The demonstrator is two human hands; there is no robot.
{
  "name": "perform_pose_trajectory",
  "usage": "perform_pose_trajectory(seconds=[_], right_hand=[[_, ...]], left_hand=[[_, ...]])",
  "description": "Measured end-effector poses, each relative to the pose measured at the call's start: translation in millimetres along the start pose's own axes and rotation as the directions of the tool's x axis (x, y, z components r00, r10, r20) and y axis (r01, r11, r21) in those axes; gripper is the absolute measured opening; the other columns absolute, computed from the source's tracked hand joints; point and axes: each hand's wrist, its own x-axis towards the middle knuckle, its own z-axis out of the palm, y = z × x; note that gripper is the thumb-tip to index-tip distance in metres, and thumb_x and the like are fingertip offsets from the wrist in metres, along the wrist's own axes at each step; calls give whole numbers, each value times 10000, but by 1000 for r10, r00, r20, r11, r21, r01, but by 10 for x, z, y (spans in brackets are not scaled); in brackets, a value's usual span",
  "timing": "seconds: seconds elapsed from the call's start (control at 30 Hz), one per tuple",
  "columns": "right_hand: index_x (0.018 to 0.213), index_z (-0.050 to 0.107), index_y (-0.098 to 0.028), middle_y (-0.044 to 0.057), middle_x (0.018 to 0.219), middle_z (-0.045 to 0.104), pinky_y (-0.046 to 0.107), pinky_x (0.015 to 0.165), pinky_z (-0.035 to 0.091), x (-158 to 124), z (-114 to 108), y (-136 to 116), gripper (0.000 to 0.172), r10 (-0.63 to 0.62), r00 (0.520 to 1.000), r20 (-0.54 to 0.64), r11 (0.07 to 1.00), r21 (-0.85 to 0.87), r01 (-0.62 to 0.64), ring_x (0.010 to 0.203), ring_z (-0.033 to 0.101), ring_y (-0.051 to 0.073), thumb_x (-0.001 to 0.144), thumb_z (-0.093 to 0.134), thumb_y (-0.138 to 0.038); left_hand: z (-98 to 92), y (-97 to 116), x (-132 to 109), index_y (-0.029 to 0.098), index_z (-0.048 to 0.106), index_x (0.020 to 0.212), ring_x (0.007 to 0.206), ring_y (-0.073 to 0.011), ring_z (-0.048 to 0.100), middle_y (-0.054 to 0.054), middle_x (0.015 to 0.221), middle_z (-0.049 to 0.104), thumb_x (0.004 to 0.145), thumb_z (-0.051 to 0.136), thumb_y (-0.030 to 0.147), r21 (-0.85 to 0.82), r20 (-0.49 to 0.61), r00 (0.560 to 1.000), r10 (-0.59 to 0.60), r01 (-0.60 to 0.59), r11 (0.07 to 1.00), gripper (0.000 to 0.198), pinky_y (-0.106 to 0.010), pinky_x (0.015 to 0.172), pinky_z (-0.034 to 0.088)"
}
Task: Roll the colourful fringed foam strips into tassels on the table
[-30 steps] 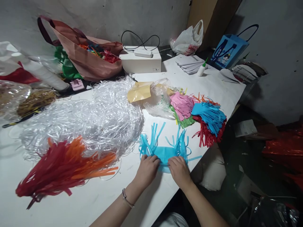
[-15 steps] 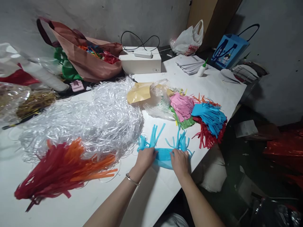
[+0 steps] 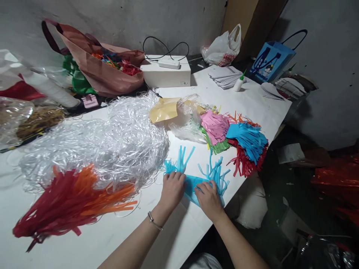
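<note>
A light blue sheet of tissue paper (image 3: 192,184) with fringed ends lies folded flat on the white table (image 3: 134,239) in front of me. Its cut strips fan out beyond my hands at both ends. My left hand (image 3: 174,188) grips the paper's left part, fingers curled over it. My right hand (image 3: 209,197) presses on the right part with bent fingers, holding it against the table. What lies under either palm is hidden. Left of my hands is a bundle of red and orange strips (image 3: 70,198).
A heap of shiny white ribbon (image 3: 112,138) spreads behind on the left. Pink fringe (image 3: 215,125), blue fringe (image 3: 248,140) and red fringe (image 3: 241,164) sit at the right edge. Farther back are a pink bag (image 3: 109,78), a white box (image 3: 168,76) and a glue bottle (image 3: 238,84).
My right hand has slid slightly left and toward me across the blue paper, and its fingers lie flatter. The paper's right end has tilted toward me. My left hand keeps its place.
</note>
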Motion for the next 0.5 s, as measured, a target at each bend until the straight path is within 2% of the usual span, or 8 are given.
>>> perform_pose_trajectory(seconds=[0.03, 0.1, 0.17, 0.2, 0.23, 0.37, 0.43, 0.5], right_hand=[[941, 654, -219, 29, 979, 698, 428, 981, 318, -5, 15, 0, 146, 4, 1000, -14, 1000, 3, -4, 929, 586, 187, 942, 536, -134], [916, 657, -208, 31, 946, 699, 409, 960, 339, -9, 43, 3, 174, 0, 999, -39, 1000, 14, 1, 908, 590, 182, 948, 509, -122], [909, 658, -204, 30, 908, 695, 393, 945, 352, -10, 59, 10, 188, 5, 998, -59, 1000, 21, -4, 882, 595, 172, 956, 493, -128], [913, 659, -204, 29, 896, 694, 389, 942, 354, -12, 63, 15, 194, 15, 997, -72, 1000, 23, -14, 871, 597, 168, 961, 485, -132], [915, 658, -203, 30, 890, 693, 388, 941, 355, -15, 63, 21, 200, 30, 996, -89, 999, 24, -28, 862, 600, 165, 965, 478, -132], [912, 655, -200, 37, 877, 691, 389, 944, 351, -52, 62, 34, 217, 81, 988, -131, 996, 36, -77, 868, 606, 170, 962, 462, -113], [911, 650, -202, 34, 875, 689, 397, 959, 343, -81, 71, 30, 209, 91, 987, -131, 995, 48, -85, 884, 608, 174, 960, 467, -115], [926, 647, -203, 32, 888, 692, 416, 984, 327, -110, 82, 23, 192, 92, 986, -140, 994, 66, -84, 902, 609, 179, 962, 473, -127]], left_hand=[[36, 14, -64, 188, 620, 1121, 1145, -294, 542, -134, 1183, 662, 958, 435, 194, -5, -68, 992, 110, -111, 994, 247, -469, 965, 328], [132, 26, -185, 205, 629, 1067, 1075, -251, 551, -95, 1127, 667, 961, 431, 161, -4, -148, 919, 365, -370, 929, 229, -431, 951, 336], [226, -3, -280, 205, 635, 948, 912, -213, 569, -53, 970, 677, 955, 449, 149, -2, -118, 849, 514, -518, 855, 194, -395, 881, 360], [259, -36, -319, 205, 630, 909, 854, -204, 565, -38, 916, 669, 949, 461, 147, 2, -86, 847, 525, -527, 850, 183, -391, 854, 363], [280, -79, -353, 204, 626, 893, 827, -202, 563, -33, 894, 663, 944, 468, 144, 11, -66, 865, 497, -497, 868, 176, -396, 839, 360], [273, -251, -478, 201, 625, 923, 856, -232, 577, -63, 937, 667, 958, 455, 182, 66, -125, 969, 215, -208, 976, 174, -431, 828, 351], [269, -247, -520, 198, 624, 963, 903, -247, 572, -81, 1002, 672, 963, 450, 187, 83, -205, 966, 155, -140, 987, 175, -435, 836, 353], [285, -153, -510, 196, 610, 1051, 974, -253, 553, -89, 1094, 659, 955, 453, 153, 83, -262, 933, 247, -234, 969, 189, -418, 857, 360]])
